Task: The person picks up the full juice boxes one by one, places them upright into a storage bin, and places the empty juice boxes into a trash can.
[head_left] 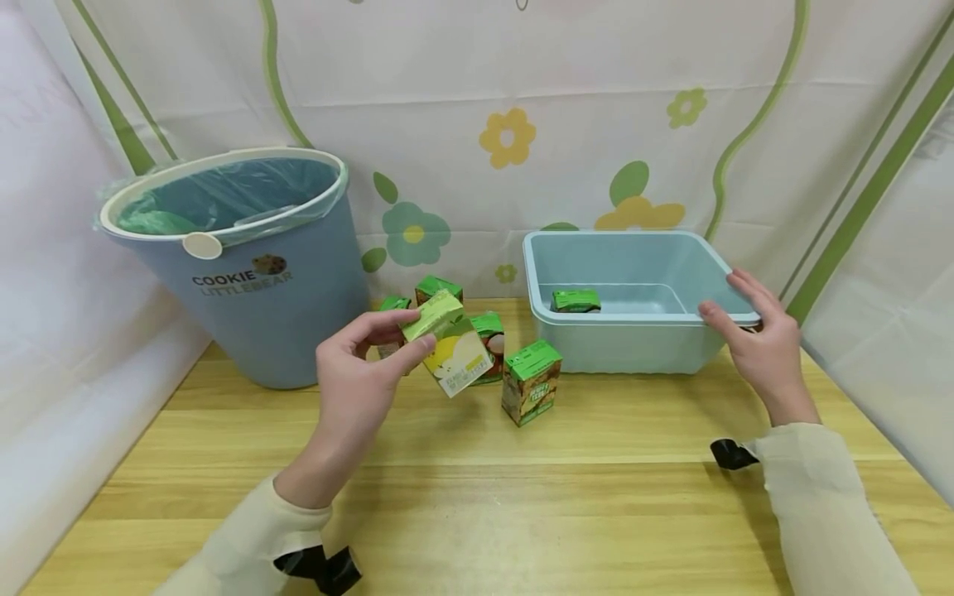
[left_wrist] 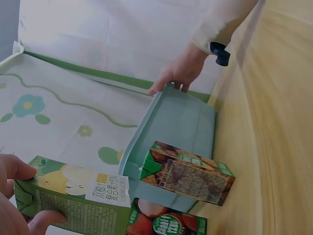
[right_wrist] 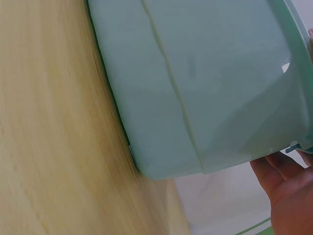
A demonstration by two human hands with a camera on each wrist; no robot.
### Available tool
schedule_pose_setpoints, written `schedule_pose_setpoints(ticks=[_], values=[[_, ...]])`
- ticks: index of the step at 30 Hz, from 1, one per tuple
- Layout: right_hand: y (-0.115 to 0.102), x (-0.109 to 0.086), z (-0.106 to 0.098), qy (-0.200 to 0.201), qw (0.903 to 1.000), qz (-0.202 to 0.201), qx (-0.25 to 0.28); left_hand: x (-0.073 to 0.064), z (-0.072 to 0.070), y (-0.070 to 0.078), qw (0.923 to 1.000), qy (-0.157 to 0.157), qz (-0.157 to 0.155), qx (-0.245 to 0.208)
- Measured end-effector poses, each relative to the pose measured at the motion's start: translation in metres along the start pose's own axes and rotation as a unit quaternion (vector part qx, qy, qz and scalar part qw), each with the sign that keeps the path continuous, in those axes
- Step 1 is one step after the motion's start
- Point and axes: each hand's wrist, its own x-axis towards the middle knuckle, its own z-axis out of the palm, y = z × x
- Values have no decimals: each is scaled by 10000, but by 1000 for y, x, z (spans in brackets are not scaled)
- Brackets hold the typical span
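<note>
My left hand (head_left: 356, 377) pinches a yellow-green juice box (head_left: 456, 352) by its top end, thumb in front, tilted above the table. In the left wrist view the same juice box (left_wrist: 73, 196) shows pale yellow fruit on its side. My right hand (head_left: 768, 348) grips the right end of the light blue plastic bin (head_left: 626, 343), thumb over the rim; the right wrist view shows its fingers (right_wrist: 274, 178) against the bin's wall. One green-topped box (head_left: 575, 301) lies inside the bin. A brown and green juice box (head_left: 532, 385) stands in front of the bin's left corner.
Behind the held box stand a red-fruited juice box (head_left: 489, 339) and two more green-topped boxes, partly hidden. A blue trash bucket (head_left: 298, 314) with a plastic liner stands at the left. A flowered curtain (head_left: 447, 99) hangs behind the wooden table (head_left: 522, 513).
</note>
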Motion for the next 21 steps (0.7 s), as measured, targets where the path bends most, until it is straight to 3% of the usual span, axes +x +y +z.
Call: schedule_pose_setpoints(ticks=[11, 16, 21], values=[[0, 0, 0, -47, 10000, 49, -9, 12, 10, 15, 9993, -83, -167, -326], [-1, -1, 0, -60, 10000, 64, 4, 21, 24, 19, 9977, -107, 1, -666], [-1, 0, -1, -70, 10000, 57, 21, 28, 41, 21, 9936, -135, -139, -1117]])
